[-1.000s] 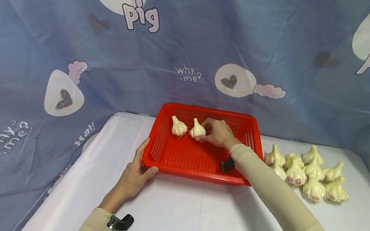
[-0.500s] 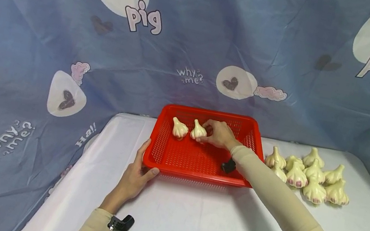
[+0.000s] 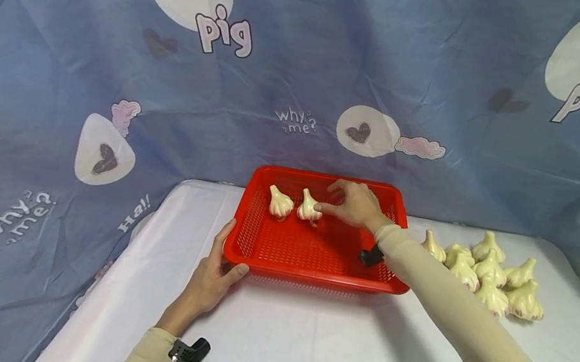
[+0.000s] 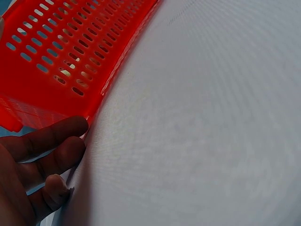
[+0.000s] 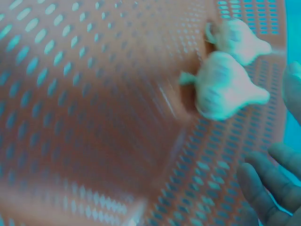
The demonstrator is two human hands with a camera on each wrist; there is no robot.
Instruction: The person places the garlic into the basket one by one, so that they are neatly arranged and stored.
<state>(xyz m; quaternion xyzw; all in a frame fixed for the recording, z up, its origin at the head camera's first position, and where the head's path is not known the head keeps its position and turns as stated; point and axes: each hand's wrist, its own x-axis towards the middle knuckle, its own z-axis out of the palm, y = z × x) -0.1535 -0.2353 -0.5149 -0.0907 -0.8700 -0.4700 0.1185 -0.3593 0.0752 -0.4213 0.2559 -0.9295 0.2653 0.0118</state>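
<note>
A red plastic basket [image 3: 308, 273] with perforated walls stands on the white table. Its front left corner is gripped by my left hand [image 3: 211, 280], thumb at the front rim and fingers along the left side; several of those fingers [image 4: 61, 141] show by the basket's edge in the left wrist view. Two garlic bulbs, a left one [image 3: 280, 203] and a right one [image 3: 309, 208], sit side by side toward the back left inside. Just right of them my right hand [image 3: 358, 206] hovers over the basket, fingers spread. In the right wrist view, a gap separates its fingers from the nearer bulb [image 5: 223, 87].
Several more garlic bulbs [image 3: 489, 271] lie heaped on the table right of the basket, partly behind the right forearm. The white table [image 3: 295, 350] extends in front. A blue patterned cloth [image 3: 262, 72] hangs behind the basket.
My right hand has let go of the right garlic bulb, its fingers opening as it moves up and right. The bulb stays in the basket. The left hand keeps its place on the corner.
</note>
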